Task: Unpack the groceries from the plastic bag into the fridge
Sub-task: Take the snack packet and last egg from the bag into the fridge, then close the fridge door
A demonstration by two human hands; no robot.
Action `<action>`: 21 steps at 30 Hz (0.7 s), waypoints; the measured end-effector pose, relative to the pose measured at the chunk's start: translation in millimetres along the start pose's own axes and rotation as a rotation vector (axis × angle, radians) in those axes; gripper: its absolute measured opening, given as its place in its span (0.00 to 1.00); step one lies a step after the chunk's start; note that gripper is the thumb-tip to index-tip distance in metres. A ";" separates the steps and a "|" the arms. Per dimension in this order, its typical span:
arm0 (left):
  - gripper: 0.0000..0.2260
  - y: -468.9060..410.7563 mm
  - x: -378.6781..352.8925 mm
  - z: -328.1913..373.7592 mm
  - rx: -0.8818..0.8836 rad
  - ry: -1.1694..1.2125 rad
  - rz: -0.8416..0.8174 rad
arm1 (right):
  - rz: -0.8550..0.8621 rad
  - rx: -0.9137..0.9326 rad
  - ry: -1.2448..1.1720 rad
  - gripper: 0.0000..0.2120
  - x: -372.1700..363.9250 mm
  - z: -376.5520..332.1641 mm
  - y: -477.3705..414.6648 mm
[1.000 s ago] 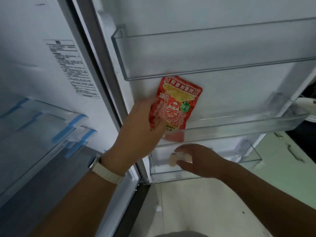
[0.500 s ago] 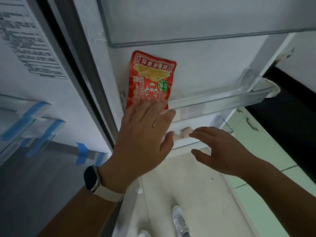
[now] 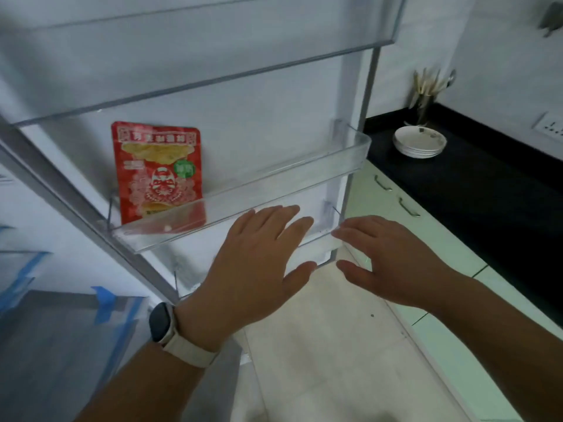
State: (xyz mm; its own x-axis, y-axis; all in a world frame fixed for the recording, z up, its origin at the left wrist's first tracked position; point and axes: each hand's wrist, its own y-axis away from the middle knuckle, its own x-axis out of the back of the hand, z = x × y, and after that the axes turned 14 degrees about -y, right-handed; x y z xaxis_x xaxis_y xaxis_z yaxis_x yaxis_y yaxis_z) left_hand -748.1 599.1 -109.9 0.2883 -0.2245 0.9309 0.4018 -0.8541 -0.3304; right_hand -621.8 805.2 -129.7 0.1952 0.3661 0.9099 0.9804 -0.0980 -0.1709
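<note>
Red pouch (image 3: 157, 172) is standing upright at the left end of the shelf (image 3: 335, 161), below which the left hand (image 3: 259, 263), the nearer one, and the right hand (image 3: 393, 263) are hovering spread and empty.

We see the red packet (image 3: 157, 172) filling the left end of the middle door shelf (image 3: 289, 181); from there to its right corner the shelf is free. The upper shelf (image 3: 213, 50) limits the room above. Our left hand (image 3: 259, 263) and right hand (image 3: 393, 263) block the front of the bottom shelf (image 3: 185, 281).

red packet (image 3: 157, 172) print blurred, utensils (image 3: 426, 85) perhaps chopsticks
</note>
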 end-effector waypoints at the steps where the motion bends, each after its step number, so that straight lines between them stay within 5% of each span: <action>1: 0.25 -8.1 -0.8 14.2 0.000 0.000 -0.007 | 0.005 -0.016 0.004 0.26 7.6 10.4 8.4; 14: 0.21 -129.8 -28.7 224.7 -0.119 -0.035 -0.019 | -0.070 -0.130 0.111 0.29 117.6 178.8 126.9; 21: 0.19 -167.4 -26.8 272.6 -0.102 -0.074 -0.045 | -0.056 -0.161 0.091 0.31 151.3 229.6 149.6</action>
State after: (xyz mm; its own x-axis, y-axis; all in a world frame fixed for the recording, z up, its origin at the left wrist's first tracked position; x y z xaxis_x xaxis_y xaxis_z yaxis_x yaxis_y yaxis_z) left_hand -586.1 876.0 -122.1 0.3369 -0.1533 0.9290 0.3263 -0.9065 -0.2679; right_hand -439.4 1058.4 -104.5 0.1304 0.2909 0.9478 0.9714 -0.2290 -0.0634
